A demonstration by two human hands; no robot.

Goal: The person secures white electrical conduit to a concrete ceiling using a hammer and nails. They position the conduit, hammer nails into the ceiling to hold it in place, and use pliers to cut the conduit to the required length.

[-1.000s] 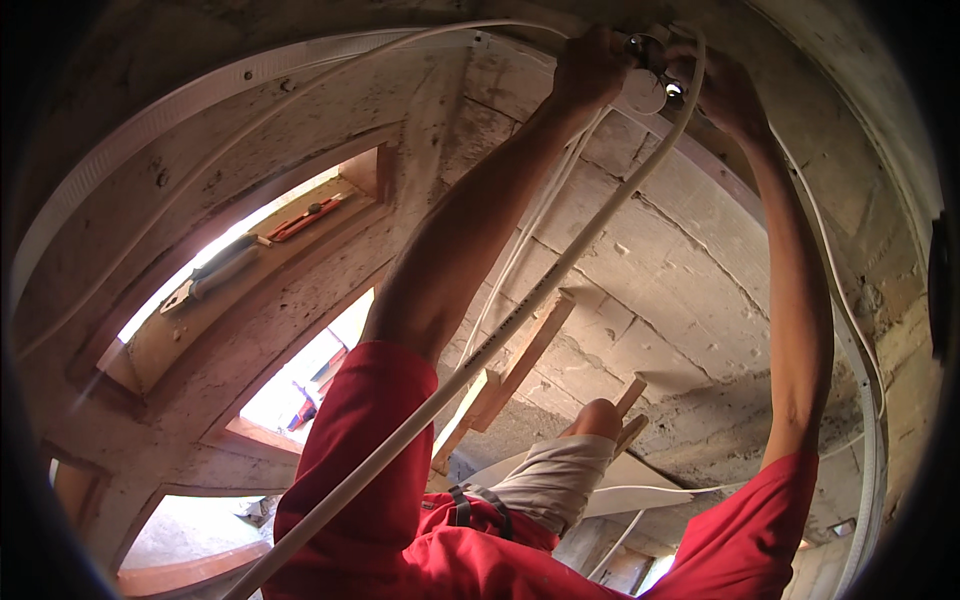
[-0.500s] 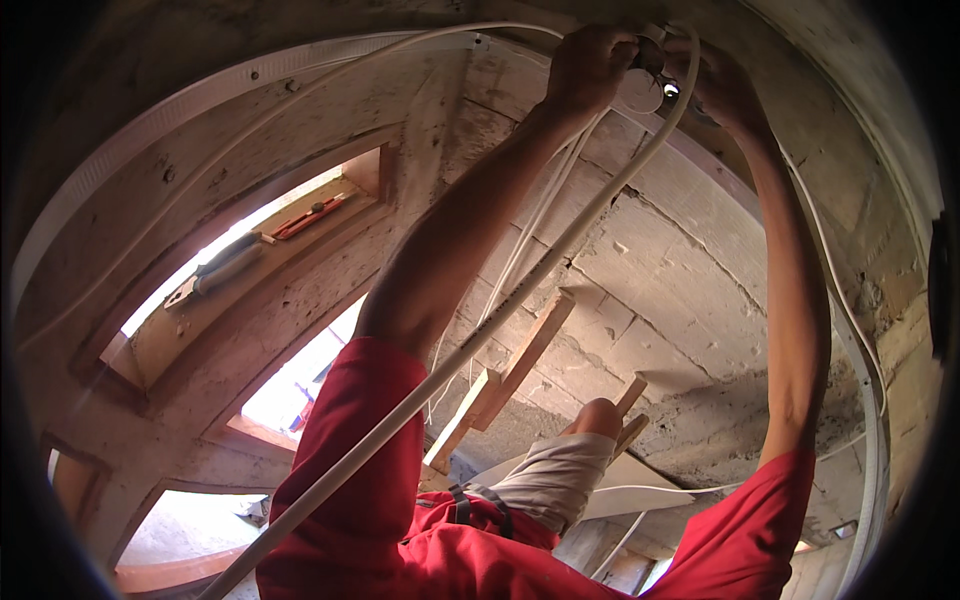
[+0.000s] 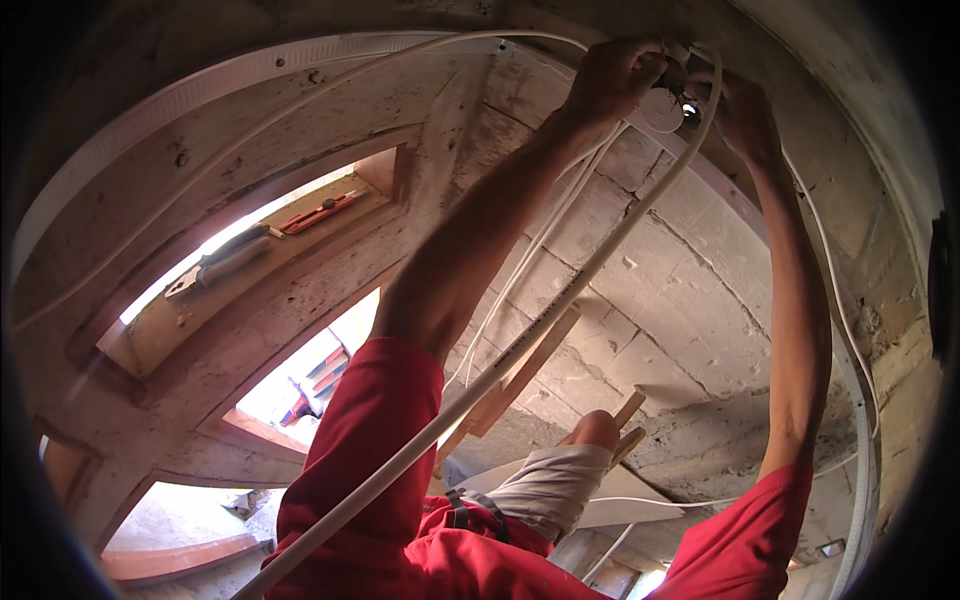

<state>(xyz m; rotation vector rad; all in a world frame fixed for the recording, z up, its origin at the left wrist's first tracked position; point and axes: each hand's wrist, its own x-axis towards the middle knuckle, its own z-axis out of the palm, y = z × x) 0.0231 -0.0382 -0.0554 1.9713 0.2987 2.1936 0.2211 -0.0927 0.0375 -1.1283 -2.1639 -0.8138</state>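
High up, both my arms reach toward a round white disc [image 3: 661, 110] that looks like a junction box or its lid, with dark thin strands just above it. My left hand [image 3: 615, 80] is left of the disc, its fingers curled into a pinch; what lies between them is too small to make out. Right of it, my right hand [image 3: 745, 115] has its fingers bent in toward the same spot, partly behind a thick white cable [image 3: 560, 300]. That cable loops over beside the disc and runs down across my left sleeve. Thinner white cables [image 3: 545, 235] hang below the disc.
White perforated trunking [image 3: 190, 120] curves along the upper left wall, and more trunking [image 3: 858, 420] runs down the right. Pliers [image 3: 225, 258] and red-handled tools [image 3: 318, 215] lie on a window ledge. Wooden pieces [image 3: 525, 375] lean against the block wall [image 3: 690, 290].
The view has shifted slightly, so my hands and the disc appear a little further right and lower. Both hands stay at the disc with much the same finger shape.
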